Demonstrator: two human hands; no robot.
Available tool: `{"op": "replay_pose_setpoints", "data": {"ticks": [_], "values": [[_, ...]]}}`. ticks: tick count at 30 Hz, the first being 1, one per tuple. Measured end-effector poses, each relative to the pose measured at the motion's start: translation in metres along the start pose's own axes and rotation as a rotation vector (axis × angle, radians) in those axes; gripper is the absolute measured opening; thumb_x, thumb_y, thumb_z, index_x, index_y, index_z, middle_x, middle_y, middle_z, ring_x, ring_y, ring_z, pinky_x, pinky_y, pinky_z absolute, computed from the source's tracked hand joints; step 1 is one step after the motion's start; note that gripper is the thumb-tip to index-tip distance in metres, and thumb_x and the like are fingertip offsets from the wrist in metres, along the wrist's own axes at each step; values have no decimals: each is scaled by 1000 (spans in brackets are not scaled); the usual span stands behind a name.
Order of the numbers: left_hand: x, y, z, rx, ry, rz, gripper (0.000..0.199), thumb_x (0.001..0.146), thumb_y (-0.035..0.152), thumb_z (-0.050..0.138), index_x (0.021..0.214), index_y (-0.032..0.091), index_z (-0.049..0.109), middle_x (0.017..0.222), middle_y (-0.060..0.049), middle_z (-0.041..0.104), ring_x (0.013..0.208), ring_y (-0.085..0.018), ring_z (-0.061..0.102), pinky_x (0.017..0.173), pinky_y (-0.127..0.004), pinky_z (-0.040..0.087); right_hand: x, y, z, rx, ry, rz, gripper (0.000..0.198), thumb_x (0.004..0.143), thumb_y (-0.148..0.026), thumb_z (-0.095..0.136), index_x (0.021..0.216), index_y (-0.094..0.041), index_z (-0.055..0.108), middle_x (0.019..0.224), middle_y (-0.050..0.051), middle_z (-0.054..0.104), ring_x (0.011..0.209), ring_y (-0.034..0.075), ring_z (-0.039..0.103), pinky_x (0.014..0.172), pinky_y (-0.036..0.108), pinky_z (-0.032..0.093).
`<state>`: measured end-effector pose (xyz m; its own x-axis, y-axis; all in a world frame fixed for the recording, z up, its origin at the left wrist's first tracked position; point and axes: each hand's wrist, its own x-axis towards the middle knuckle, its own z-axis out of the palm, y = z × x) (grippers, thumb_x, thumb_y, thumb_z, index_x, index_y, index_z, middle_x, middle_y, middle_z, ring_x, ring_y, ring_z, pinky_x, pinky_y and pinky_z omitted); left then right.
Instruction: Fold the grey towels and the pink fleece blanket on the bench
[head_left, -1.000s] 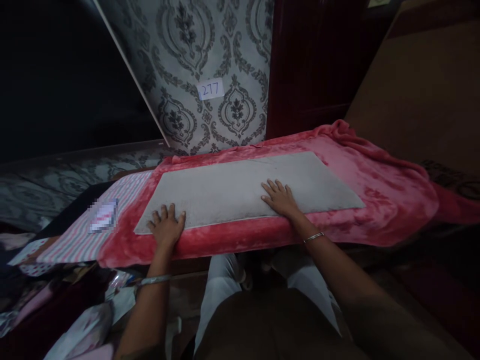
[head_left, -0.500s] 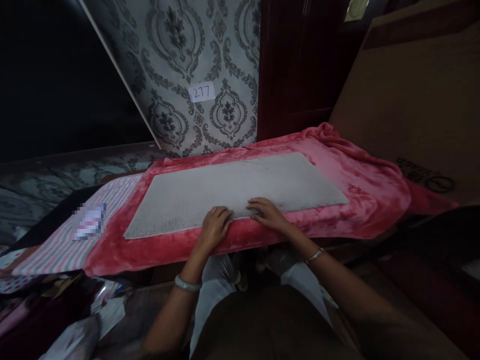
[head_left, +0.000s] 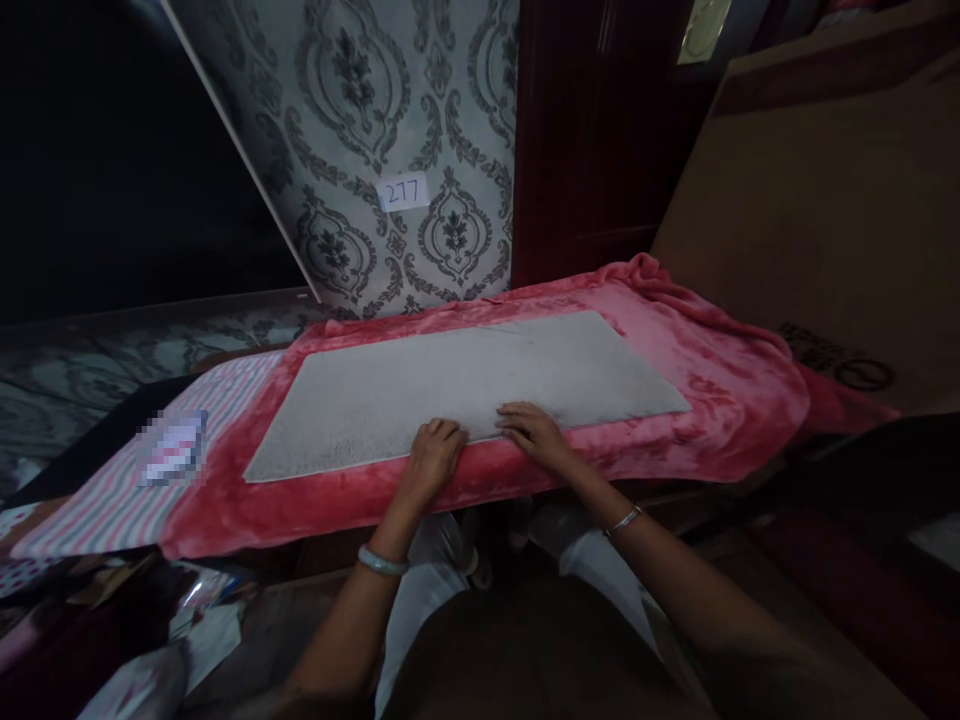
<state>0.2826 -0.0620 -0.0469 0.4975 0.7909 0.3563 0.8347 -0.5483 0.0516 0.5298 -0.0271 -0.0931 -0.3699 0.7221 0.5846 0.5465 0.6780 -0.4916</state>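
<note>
Grey mat (head_left: pixel 465 375), lying flat on a pink blanket (head_left: pixel 720 370), set in from the blanket's near edge. Left hand (head_left: pixel 435 455) and right hand (head_left: pixel 535 436), fingers curled, touch the mat's near side; whether they grasp it cannot be told.

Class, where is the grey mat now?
In the head view, the grey mat lies mid-picture on the pink blanket, with the left hand and right hand at its near edge.
</note>
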Motion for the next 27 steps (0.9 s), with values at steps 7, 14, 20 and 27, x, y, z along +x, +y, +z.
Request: {"op": "replay_pose_setpoints", "data": {"ticks": [7,14,20,27], "values": [[-5,-1,-10,-93,-11,-8,35,100,26,44,119,26,73,126,-10,70,114,-24,61,98,-43,50,5,-12,-15,-76,-36,3,32,101,-35,47,107,-23,77,116,11,74,115,22,66,104,44,50],[10,22,-7,-44,-215,-67,56,98,40,48,152,25,43,163,-11,36,152,-31,29,121,-60,25,29,-36,-1,-385,-306,78,52,103,-36,40,153,-24,46,161,9,38,151,28,30,118,59,29],[-5,12,-17,-155,-232,-70,47,102,34,38,146,26,51,157,-10,46,148,-22,38,122,-51,29,27,-24,-1,-402,-446,107,52,104,-42,35,152,-26,48,160,7,39,150,27,33,119,55,29],[-7,-45,-35,68,-228,-493,60,100,46,40,156,22,37,165,-14,29,154,-32,23,122,-62,20,52,14,-17,-548,-345,290,60,102,-52,30,159,-31,35,165,6,32,151,34,29,115,63,31]]}}
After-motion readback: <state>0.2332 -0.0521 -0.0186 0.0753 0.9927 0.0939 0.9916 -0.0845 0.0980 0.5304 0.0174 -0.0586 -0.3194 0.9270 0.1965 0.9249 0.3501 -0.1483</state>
